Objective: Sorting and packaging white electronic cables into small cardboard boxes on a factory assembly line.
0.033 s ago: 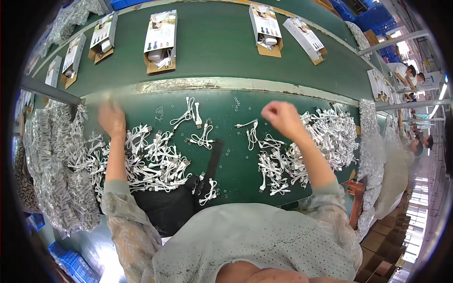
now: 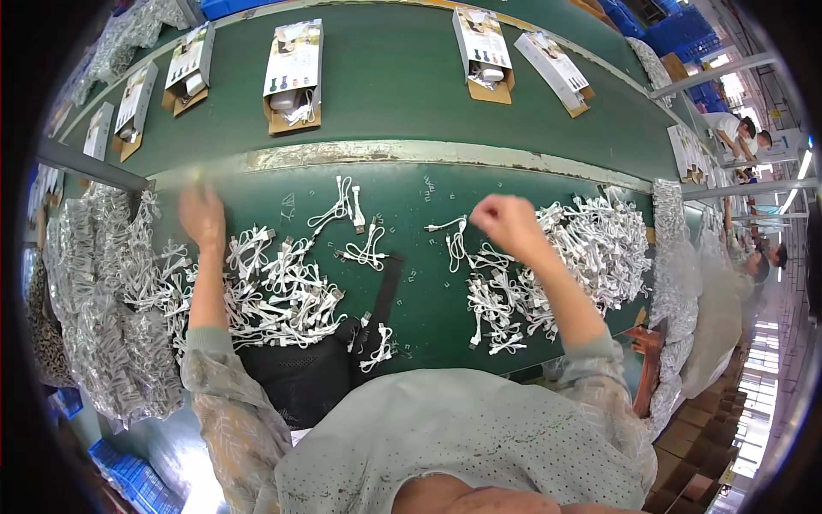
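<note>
My left hand [image 2: 202, 218] reaches over the far left of the green work surface, beyond a heap of white USB cables [image 2: 287, 287]. Motion smears its fingers, so what they hold does not show. My right hand [image 2: 507, 224] is closed, fingers curled in, near a larger heap of white USB cables [image 2: 599, 257]. Anything inside its fingers is hidden. Just left of it lies a single looped cable [image 2: 456, 248]. Between the heaps are a few more white cables [image 2: 368, 251] and small clear bits [image 2: 428, 190].
Open printed boxes [image 2: 294, 77] with white items inside stand on the green belt [image 2: 385, 77] behind a worn pale rail [image 2: 360, 154]. Clear-bagged bundles [image 2: 107, 300] flank the left side. A black strap [image 2: 390, 291] and black mesh cloth [image 2: 300, 377] lie near me.
My right hand has shifted slightly down toward the looped cable. My left hand has barely moved.
</note>
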Tool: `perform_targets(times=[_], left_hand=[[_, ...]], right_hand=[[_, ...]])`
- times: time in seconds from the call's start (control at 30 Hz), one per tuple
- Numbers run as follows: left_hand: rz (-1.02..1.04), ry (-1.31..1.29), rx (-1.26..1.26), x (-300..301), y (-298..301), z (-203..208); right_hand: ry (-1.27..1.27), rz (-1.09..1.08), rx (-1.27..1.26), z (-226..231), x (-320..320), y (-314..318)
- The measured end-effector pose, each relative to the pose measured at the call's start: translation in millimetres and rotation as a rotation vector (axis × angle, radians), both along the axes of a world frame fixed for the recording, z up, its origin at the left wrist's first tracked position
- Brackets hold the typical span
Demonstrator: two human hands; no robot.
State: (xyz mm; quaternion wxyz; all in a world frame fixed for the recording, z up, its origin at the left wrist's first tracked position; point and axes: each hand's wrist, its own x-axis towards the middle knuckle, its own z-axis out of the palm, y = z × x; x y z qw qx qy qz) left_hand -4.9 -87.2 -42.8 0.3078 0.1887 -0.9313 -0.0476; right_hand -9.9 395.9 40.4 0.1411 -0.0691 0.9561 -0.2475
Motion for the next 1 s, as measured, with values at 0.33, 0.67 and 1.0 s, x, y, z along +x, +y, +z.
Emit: perform_targets(times=[0.33, 0.67, 1.0], left_hand=[[-0.744, -0.2, 0.818, 27.3, 233.0, 82.0], [-0.691, -0.671, 1.458, 59.9, 298.0, 46.5], [-0.753, -0.567, 1.308, 55.1, 303.8, 51.4]], right_hand=[[-0.093, -0.115, -0.261, -18.6, 39.6, -2.6], [-0.259, -0.255, -0.725, -12.7, 32.8, -0.9], [-0.404, -0.336, -0.992, -6.1, 25.2, 3.8]])
